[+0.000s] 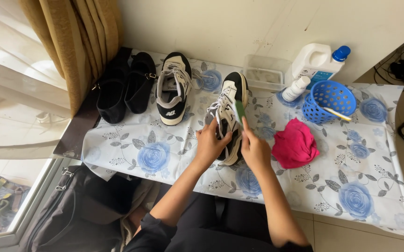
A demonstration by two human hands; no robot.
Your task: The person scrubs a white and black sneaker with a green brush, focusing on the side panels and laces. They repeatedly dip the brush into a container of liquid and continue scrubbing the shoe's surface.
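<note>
Nearest the head camera are your own dark sleeves and forearms, reaching up from the bottom edge toward a table (132, 144) covered in a white cloth printed with blue roses.

Your left hand (210, 143) is closed around the side of a black-and-white sneaker (230, 112) that lies tilted at the middle of the table, toe pointing away from you; the grip seems to steady the shoe so it does not roll. Your right hand (254, 148) is closed on a small green brush (240, 110), pinched with the forefinger laid along it, its head touching the sneaker's laces and tongue.

The matching second sneaker (174, 88) sits upright just to the left, and a pair of black shoes (125, 88) rests beyond it beside a gold curtain (78, 42). To the right of your hands lies a crumpled pink cloth (294, 144). Behind it stand a blue perforated basket (328, 100), a white jug with a blue cap (318, 60), a small white bottle (296, 88) and a clear plastic tub (265, 74), all within easy reach.
</note>
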